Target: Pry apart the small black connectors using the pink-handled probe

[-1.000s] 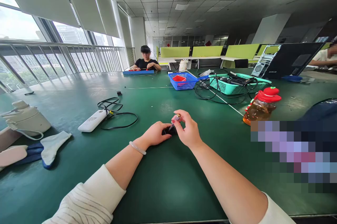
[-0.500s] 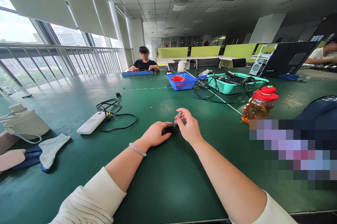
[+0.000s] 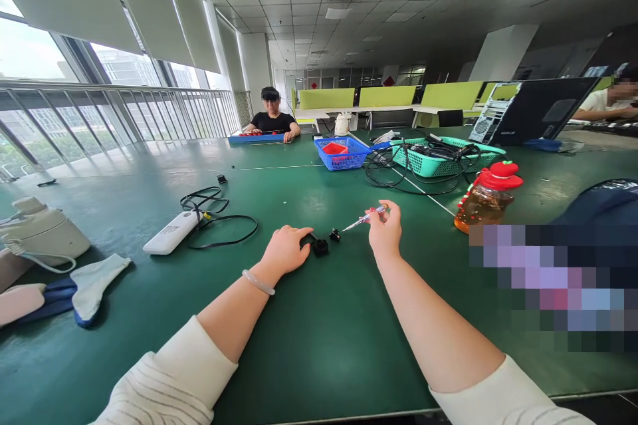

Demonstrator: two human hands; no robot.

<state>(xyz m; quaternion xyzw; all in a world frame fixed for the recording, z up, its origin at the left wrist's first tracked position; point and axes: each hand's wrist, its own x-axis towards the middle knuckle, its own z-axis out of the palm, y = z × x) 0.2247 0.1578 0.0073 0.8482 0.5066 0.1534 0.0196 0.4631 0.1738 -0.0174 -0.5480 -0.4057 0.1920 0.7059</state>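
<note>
My right hand point(image 3: 386, 232) is closed around the handle of a thin screwdriver point(image 3: 363, 219). The screwdriver tilts down to the left, its tip beside a small black piece point(image 3: 335, 235) on the green table. My left hand point(image 3: 286, 253) rests on the tabletop, its thumb and forefinger around one end of a black part point(image 3: 319, 247) with a rounded body. Part of that end is hidden under the fingers. Between the two black items there is a narrow gap. Their exact kind is too small to make out.
To the left lie a white power bank point(image 3: 172, 233) with a black cable point(image 3: 234, 243), a cloth point(image 3: 100, 288) and a beige bottle point(image 3: 42, 235). A red-lidded bottle point(image 3: 486, 202), blue basket point(image 3: 343, 160) and green basket point(image 3: 428, 165) stand beyond. A person point(image 3: 272, 120) sits opposite.
My right hand has moved right with the screwdriver, away from the black part, and the tool now lies flatter. The small black piece shows apart from the larger one. My left hand has shifted slightly left.
</note>
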